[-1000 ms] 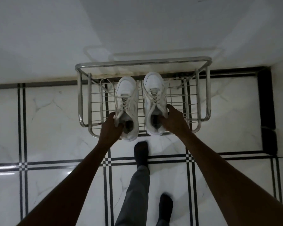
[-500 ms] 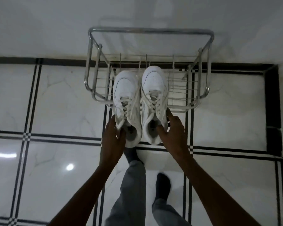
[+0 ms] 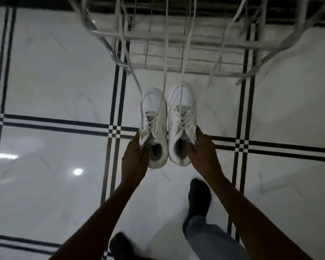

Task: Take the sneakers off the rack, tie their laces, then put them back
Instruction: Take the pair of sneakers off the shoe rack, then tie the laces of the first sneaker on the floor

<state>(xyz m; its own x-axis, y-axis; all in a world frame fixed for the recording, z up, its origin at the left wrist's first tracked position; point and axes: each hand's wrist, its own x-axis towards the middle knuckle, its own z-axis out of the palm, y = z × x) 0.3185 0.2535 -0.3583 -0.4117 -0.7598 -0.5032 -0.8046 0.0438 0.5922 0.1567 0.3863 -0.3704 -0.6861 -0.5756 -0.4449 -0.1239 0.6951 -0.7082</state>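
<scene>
Two white sneakers hang side by side over the floor, clear of the metal rack [image 3: 176, 66]. My left hand [image 3: 135, 156] grips the left sneaker [image 3: 154, 113] at its heel collar. My right hand [image 3: 203, 152] holds the right sneaker [image 3: 182, 109] the same way, thumb inside the opening. Long untied white laces [image 3: 165, 53] trail from both shoes up across the rack's wire shelf, stretched taut and blurred.
White marble floor tiles with black double-line borders [image 3: 64, 124] lie all around. My feet in dark socks [image 3: 199, 196] and grey trouser legs stand just behind the shoes. The rack stands against the wall at the top of the view.
Both hands have pulled the sneakers back off the rack and toward me. The laces now stretch out over the shelf. I have stepped backwards.
</scene>
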